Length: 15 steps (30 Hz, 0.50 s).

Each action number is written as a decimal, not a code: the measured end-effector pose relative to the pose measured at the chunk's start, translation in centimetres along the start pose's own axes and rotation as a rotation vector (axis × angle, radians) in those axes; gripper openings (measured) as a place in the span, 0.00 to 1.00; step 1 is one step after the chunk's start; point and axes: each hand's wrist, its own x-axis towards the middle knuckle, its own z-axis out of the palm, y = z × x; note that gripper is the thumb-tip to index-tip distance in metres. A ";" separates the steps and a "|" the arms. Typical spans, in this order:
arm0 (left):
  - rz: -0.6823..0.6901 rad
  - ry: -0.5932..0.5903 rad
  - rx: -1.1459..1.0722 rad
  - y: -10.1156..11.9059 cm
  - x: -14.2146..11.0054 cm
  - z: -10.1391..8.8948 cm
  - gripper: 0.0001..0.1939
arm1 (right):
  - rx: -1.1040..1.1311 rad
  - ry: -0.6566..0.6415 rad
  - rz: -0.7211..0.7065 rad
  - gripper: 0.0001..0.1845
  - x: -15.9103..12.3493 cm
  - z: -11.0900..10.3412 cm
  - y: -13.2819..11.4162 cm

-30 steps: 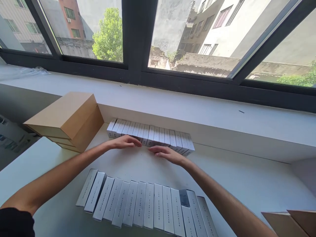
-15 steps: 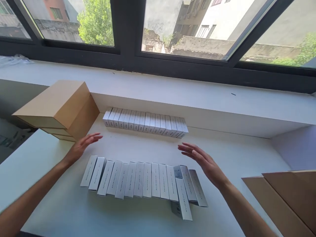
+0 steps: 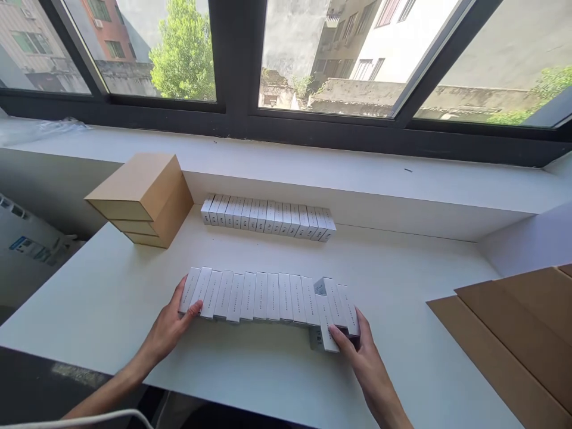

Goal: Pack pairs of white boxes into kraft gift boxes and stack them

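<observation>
A front row of slim white boxes (image 3: 260, 296) stands side by side on the table. My left hand (image 3: 167, 330) is at the row's left end, its fingers along the outer side and its thumb against the near edge of the end boxes. At the right end my right hand (image 3: 364, 351) curls around the last boxes. Its thumb touches the lower end of a box (image 3: 328, 328) that juts out toward me. The undersides of the fingers on both hands are partly hidden by the boxes.
Behind stands a second row of small white boxes (image 3: 267, 217) by the raised ledge (image 3: 286, 164). A stack of brown cartons (image 3: 152, 190) is at the back left. An open cardboard box (image 3: 513, 322) lies on the right. A white cable (image 3: 111, 412) crosses the lower left.
Both hands have come down from above and beside the front row to its two ends and now hold it. The boxes look more closely lined up. The camera view has shifted.
</observation>
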 end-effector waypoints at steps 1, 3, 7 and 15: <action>0.002 -0.001 0.007 0.1 0.0 0.1 0.45 | 0.016 0.018 -0.001 0.52 0.1 0.3 -0.2; 0.004 -0.010 0.011 0.4 0.1 0.1 0.45 | 0.034 0.029 0.004 0.52 0.4 0.7 -0.4; 0.025 0.006 -0.011 1.4 1.1 -0.8 0.43 | 0.010 0.037 -0.014 0.50 1.4 0.9 -0.8; 0.325 0.155 0.006 11.9 9.7 -6.3 0.41 | -0.034 0.126 -0.315 0.46 11.1 -1.0 -11.8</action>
